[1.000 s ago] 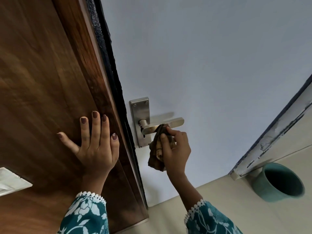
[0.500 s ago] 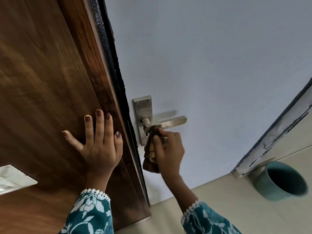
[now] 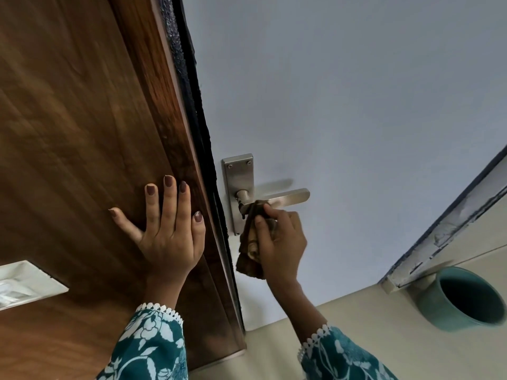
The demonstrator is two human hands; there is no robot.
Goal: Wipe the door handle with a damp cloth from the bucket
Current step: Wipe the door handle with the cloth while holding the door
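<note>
wooden panel [image 3: 68,133]: brown, takes up the whole left side
left hand [image 3: 167,229]: flat on the wood, fingers spread, holding nothing
door handle [image 3: 285,197]: steel lever on a plate, pale door [image 3: 343,105]
cloth [image 3: 251,242]: brown, pressed up against the lever near the plate
right hand [image 3: 279,242]: fingers wrapped tight round the cloth
bucket [image 3: 463,298]: teal, on the floor far right

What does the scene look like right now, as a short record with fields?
left hand: flat on the wooden door, fingers spread
right hand: gripping the brown cloth
cloth contact: pressed to the door handle near its pivot
handle plate: bare metal, uncovered
bucket: teal, on the floor at lower right, contents not visible
</note>
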